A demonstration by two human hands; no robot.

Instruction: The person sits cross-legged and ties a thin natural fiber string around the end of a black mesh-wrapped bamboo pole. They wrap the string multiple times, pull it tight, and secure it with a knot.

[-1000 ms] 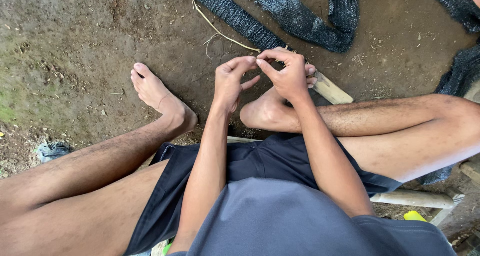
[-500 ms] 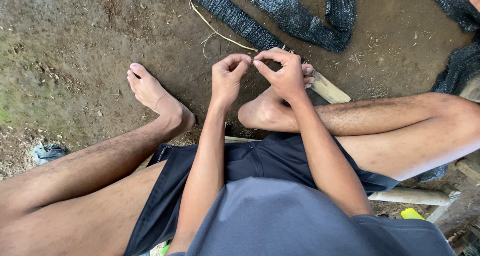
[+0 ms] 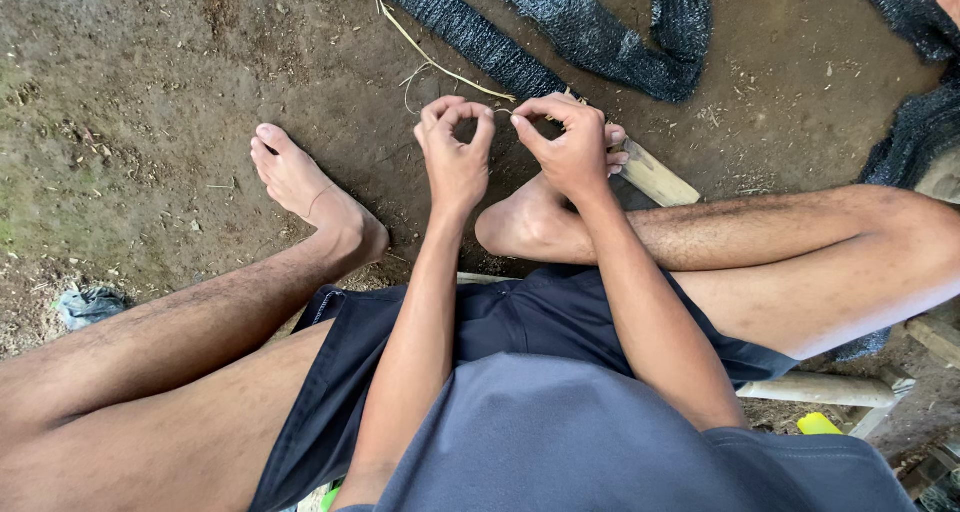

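Thin pale fibre strand [image 3: 503, 113] sits pinched between left hand [image 3: 455, 157] and right hand [image 3: 572, 147] above the dirt floor [image 3: 150, 92], so I'd keep it taut, fingers closed tight.

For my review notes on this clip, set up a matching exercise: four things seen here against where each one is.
Things:
1. left hand
2. black netting
3. yellow object
4. bamboo pole

Places:
A. bottom right, beside the person's hip
B. on the dirt at the top of the view
C. pinching a thin fibre together with the right hand
D. under the right foot, sticking out to the right

Pairs: 1-C, 2-B, 3-A, 4-D
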